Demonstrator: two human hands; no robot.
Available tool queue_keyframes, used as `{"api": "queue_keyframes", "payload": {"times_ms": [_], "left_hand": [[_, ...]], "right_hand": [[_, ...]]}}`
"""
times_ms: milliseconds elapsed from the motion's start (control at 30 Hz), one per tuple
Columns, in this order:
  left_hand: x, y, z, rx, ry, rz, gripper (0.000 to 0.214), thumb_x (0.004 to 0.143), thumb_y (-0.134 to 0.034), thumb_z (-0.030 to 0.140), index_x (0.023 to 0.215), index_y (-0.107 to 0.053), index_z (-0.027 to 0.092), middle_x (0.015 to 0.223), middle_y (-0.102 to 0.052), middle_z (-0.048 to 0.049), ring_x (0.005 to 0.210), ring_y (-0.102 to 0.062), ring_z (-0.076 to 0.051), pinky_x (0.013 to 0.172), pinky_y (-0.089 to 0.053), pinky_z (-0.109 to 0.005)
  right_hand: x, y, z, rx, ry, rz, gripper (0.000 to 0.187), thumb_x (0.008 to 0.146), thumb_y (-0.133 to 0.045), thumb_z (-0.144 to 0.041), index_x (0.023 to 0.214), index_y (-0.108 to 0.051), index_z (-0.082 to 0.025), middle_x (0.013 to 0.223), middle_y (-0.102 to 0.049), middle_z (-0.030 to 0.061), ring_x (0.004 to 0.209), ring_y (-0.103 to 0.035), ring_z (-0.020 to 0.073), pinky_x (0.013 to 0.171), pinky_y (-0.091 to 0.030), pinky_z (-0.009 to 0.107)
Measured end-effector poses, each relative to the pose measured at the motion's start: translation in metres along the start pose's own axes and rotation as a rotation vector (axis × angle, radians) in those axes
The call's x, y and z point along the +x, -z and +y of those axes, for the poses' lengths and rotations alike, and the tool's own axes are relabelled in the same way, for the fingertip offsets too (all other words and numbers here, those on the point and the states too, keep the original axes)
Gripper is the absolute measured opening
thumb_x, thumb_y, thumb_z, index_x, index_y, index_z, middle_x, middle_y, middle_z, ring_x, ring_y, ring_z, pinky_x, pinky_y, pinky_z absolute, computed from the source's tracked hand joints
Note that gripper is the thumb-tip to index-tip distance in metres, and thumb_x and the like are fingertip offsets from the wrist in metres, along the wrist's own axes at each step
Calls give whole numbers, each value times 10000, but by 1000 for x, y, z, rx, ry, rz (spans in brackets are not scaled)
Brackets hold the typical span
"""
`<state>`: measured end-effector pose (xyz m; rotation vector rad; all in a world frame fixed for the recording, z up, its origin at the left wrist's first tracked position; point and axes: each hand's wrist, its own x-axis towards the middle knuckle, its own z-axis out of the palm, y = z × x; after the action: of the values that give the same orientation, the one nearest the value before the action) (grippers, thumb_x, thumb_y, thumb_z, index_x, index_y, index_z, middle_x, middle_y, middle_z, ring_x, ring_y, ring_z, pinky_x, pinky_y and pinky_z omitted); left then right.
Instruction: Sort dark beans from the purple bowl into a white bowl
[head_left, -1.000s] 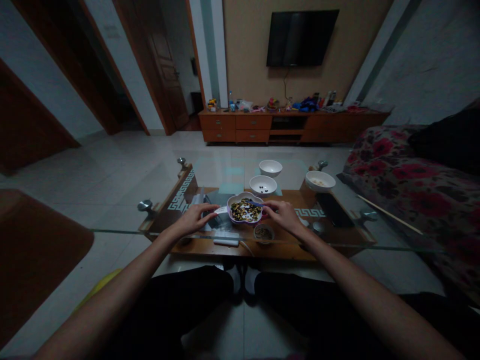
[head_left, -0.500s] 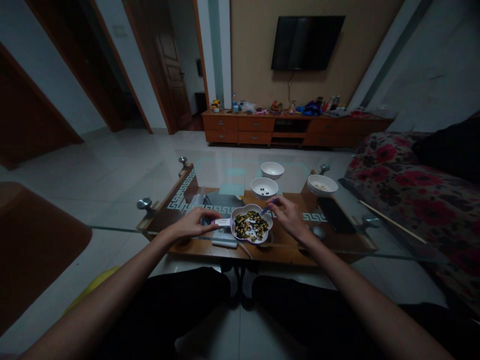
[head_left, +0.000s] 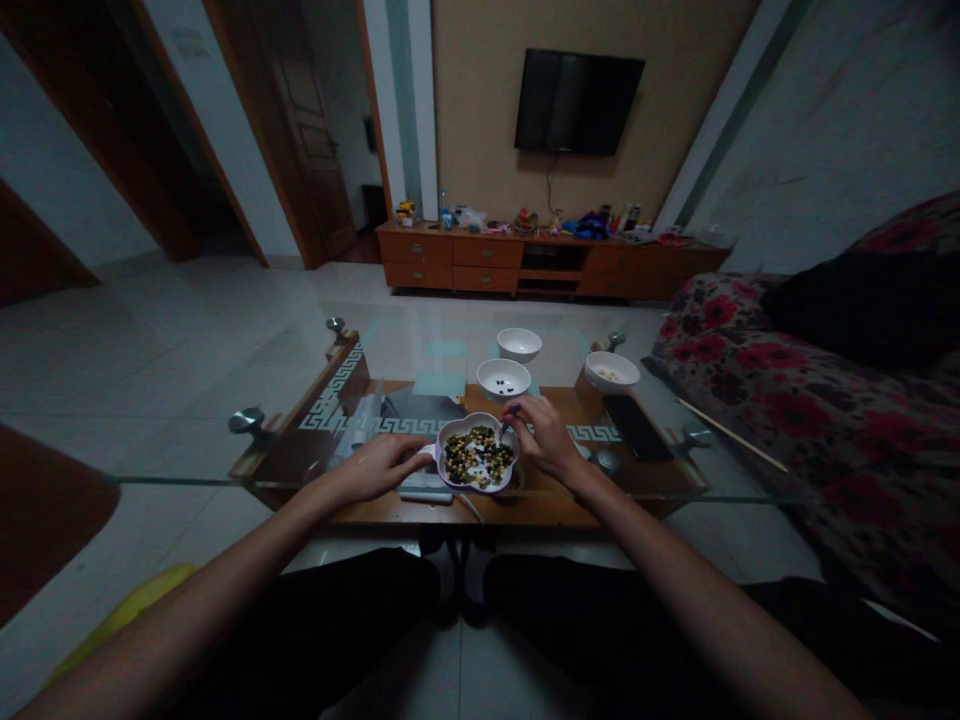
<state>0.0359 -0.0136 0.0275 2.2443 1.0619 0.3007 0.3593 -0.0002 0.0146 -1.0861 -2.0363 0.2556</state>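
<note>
A flower-shaped bowl (head_left: pixel 491 489) with a pale purple rim stands near the front edge of the glass table, holding mixed green, yellow and dark beans (head_left: pixel 459 462). Bare white patches show in its middle. My left hand (head_left: pixel 386 465) is closed on the bowl's short handle at the left, thumb and fingers pinching it. Between the fingertips of my right hand (head_left: pixel 546 438) is a small purple spoon (head_left: pixel 505 428), tilted down over the bowl's right side; its tip is hard to make out. Behind the bowl, a white bowl (head_left: pixel 503 372) contains several dark beans.
Another white bowl (head_left: pixel 519 344) sits farther back, and a third bowl (head_left: pixel 612 370) with pale pieces stands at the right. A black phone (head_left: pixel 637 428) and a chopstick-like stick (head_left: pixel 731 435) lie to the right. The glass tabletop (head_left: pixel 405 345) has metal supports and a wooden shelf below.
The view has swung slightly right, so everything appears farther left. My left fingers have moved closer over the handle, covering its label. The spoon has shifted and is held more steeply in the bowl.
</note>
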Motion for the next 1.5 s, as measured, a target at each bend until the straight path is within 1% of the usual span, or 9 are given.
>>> {"api": "queue_keyframes", "payload": {"times_ms": [100, 167, 400, 800, 900, 1000, 1167, 1300, 1500], "left_hand": [[2, 1, 2, -5, 19, -17, 625, 1047, -370, 696, 1127, -705, 174, 1075, -740, -104, 940, -674, -239, 870, -486, -385], [4, 0, 0, -3, 28, -24, 631, 1043, -373, 700, 1118, -707, 171, 1055, -736, -105, 927, -666, -238, 858, -473, -382], [11, -5, -4, -2, 40, -3, 668, 1017, -385, 729, 1158, -716, 166, 1064, -740, -109, 927, -665, -250, 863, -456, -388], [15, -6, -16, -15, 84, 25, 772, 957, -378, 844, 1113, -729, 175, 938, -727, -86, 816, -636, -240, 733, -414, -365], [14, -7, -17, -23, 53, 45, 752, 980, -372, 819, 1156, -738, 187, 994, -739, -79, 862, -648, -237, 783, -431, -365], [12, -8, -20, -75, 46, 68, 695, 990, -422, 784, 1178, -751, 201, 1062, -755, -70, 921, -666, -239, 827, -458, -361], [10, -11, -26, -120, 73, 143, 657, 968, -543, 731, 1321, -713, 204, 1266, -733, -89, 1084, -668, -257, 955, -488, -369], [7, -11, -29, -131, 134, 174, 741, 973, -500, 757, 1404, -656, 176, 1275, -721, -126, 1055, -662, -268, 882, -504, -364], [5, -10, -32, -148, 95, 147, 720, 932, -605, 736, 1412, -655, 201, 1278, -723, -118, 1027, -661, -270, 888, -505, -371]], "right_hand": [[10, 4, 8, 87, -74, 175, 193, 1034, -438, -200, 1023, -627, -239, 964, -736, 73, 885, -675, 226, 813, -502, 367], [16, 6, 19, 49, -75, 197, 224, 1001, -430, -150, 1019, -636, -236, 1026, -727, 93, 947, -671, 235, 849, -509, 372], [16, -6, 58, -19, -156, -93, 333, 819, -436, -42, 1005, -657, -207, 1063, -748, 114, 964, -660, 246, 867, -487, 350], [-7, 13, 55, 129, -271, -76, 239, 969, -455, -269, 947, -685, -208, 949, -745, 87, 854, -657, 223, 818, -495, 336], [-12, 21, 56, 135, -305, 27, 258, 943, -503, -291, 944, -748, -211, 981, -748, 89, 914, -679, 238, 868, -522, 365], [-14, 28, 48, 109, -315, 244, 290, 927, -553, -337, 967, -813, -217, 1018, -725, 106, 968, -679, 261, 892, -542, 399], [-13, 34, 9, 146, -289, 424, 301, 969, -618, -431, 995, -833, -222, 1005, -767, 106, 966, -699, 272, 896, -550, 407], [-13, 24, -17, 142, -219, 260, 215, 983, -665, -380, 1024, -832, -252, 1073, -824, 83, 1018, -745, 270, 931, -530, 398], [-12, 10, -14, -178, -157, 22, 169, 1005, -625, -219, 1017, -792, -236, 947, -826, 63, 881, -721, 236, 873, -440, 363]]}}
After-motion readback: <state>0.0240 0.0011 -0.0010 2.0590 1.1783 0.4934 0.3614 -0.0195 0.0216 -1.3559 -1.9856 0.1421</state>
